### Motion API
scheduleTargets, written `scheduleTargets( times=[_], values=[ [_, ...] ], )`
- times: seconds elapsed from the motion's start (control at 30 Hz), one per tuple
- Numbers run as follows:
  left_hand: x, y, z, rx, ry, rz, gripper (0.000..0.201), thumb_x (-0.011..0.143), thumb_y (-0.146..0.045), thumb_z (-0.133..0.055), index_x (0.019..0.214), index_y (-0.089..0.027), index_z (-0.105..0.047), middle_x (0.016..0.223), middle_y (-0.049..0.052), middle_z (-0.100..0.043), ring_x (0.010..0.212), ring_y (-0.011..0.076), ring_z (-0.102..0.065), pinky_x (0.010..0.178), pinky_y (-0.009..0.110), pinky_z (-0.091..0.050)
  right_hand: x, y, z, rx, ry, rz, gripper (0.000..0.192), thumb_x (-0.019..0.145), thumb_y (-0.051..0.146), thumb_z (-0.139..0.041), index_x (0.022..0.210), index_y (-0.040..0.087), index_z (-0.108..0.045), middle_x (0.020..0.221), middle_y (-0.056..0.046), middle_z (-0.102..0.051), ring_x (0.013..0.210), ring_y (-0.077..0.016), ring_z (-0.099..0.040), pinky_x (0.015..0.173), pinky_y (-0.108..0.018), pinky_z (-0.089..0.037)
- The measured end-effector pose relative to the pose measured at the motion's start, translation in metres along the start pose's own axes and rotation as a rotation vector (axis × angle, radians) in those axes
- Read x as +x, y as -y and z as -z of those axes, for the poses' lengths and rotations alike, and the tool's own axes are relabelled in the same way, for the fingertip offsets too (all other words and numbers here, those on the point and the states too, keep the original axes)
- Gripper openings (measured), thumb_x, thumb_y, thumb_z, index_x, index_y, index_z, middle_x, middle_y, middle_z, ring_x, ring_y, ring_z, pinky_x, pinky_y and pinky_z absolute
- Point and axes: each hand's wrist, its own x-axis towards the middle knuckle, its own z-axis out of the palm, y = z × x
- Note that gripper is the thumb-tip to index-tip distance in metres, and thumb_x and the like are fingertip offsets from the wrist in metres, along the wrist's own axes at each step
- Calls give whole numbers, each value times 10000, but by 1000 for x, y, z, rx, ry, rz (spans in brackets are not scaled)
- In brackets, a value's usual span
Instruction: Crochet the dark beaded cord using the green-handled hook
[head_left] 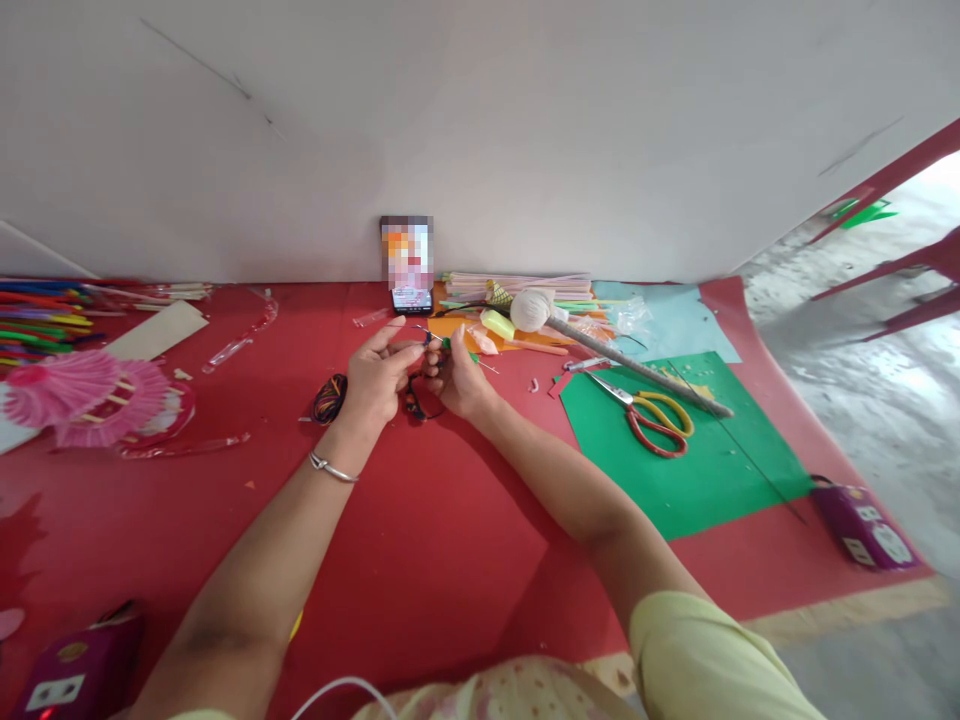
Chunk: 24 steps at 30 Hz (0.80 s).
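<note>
Fingertips (412, 353) of the left hand (375, 375) come close to those of the right hand (463, 378) over a red tabletop (465, 560), the two hands forming the centre of the clock, with twelve towards the pale wall (300, 140). The right hand is curled around a slim green-and-metal piece (448, 343), whose thin ends stick out towards ten and four o'clock. The left thumb and forefinger are bent at its ten o'clock end; whether they grip it I cannot tell. A silver bracelet (334, 468) circles the left wrist. Just below the fingers, at six, lies a dark cord (429, 413); at nine, near the left hand, sits a coil of multicoloured wire (330, 400), and farther out a pink pleated ornament (82, 395). At twelve a phone (409, 270) leans upright against the wall, its screen lit. At two is the round white head (531, 311) of a grey stick (637, 365) that slants towards three. Past three, scissors (660, 425) with one red and one yellow handle rest, blades parted, on a green sheet (697, 500). A purple box (866, 528) stands at four.
</note>
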Motion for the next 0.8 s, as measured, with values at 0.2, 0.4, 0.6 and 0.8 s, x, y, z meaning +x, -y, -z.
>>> scheduleTargets(
  times=[0.2, 0.4, 0.6, 0.8],
  values=[
    [-2, -14, 9, -22, 225, 217, 574, 565, -169, -979, 1115, -180, -815, 638, -49, -671, 399, -3, -259, 432, 195, -135, 5, 19, 13, -67, 128, -154, 629, 1031, 700, -667, 653, 207, -576, 565, 22, -522, 537, -119, -482, 462, -196, -316],
    [-2, -18, 15, 120, 230, 164, 570, 555, -210, -1013, 1101, -162, -856, 696, -7, -706, 412, 3, -289, 433, 214, -130, 11, 33, 28, -265, 196, -125, 566, 1088, 486, -613, 601, 198, -619, 550, -3, -574, 533, -139, -526, 471, -220, -347],
    [0, -18, 21, 249, 182, 44, 639, 569, -294, -1025, 1175, -167, -869, 800, 32, -750, 509, 59, -479, 443, 214, -232, 13, 39, 33, -458, 230, -71, 478, 979, 562, -741, 680, 192, -695, 622, -12, -672, 551, -142, -565, 498, -240, -415],
    [1, -17, 22, 281, 169, 10, 636, 575, -298, -1003, 1181, -157, -869, 787, 33, -743, 524, 70, -492, 442, 221, -238, 13, 38, 34, -504, 255, -41, 478, 930, 603, -779, 690, 193, -723, 633, -17, -683, 552, -147, -564, 505, -253, -439]
  ],
)
